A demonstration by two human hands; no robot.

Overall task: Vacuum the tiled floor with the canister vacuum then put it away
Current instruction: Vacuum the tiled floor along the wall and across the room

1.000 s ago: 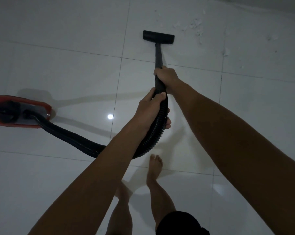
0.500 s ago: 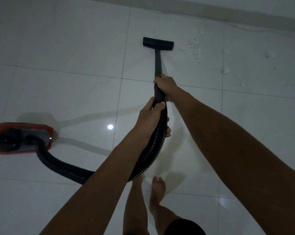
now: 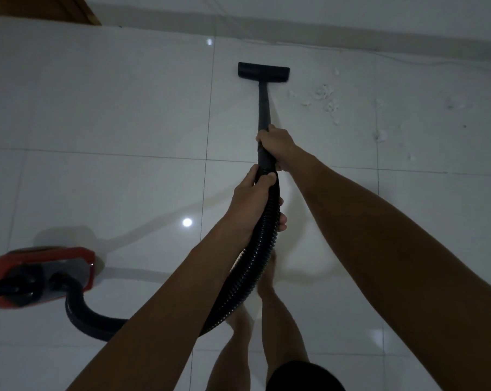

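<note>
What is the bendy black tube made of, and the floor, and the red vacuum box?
The hose looks like ribbed flexible plastic: ridges ring it and it curves. The floor looks like glazed ceramic tile: glossy, light reflections, thin grout lines. The red canister seems to be hard shiny plastic, though it is blurred.

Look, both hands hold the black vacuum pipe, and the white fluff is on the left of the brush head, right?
Not quite. The head view shows the white fluff lying right of the brush head. Both the left hand and right hand do hold the black vacuum pipe.
</note>
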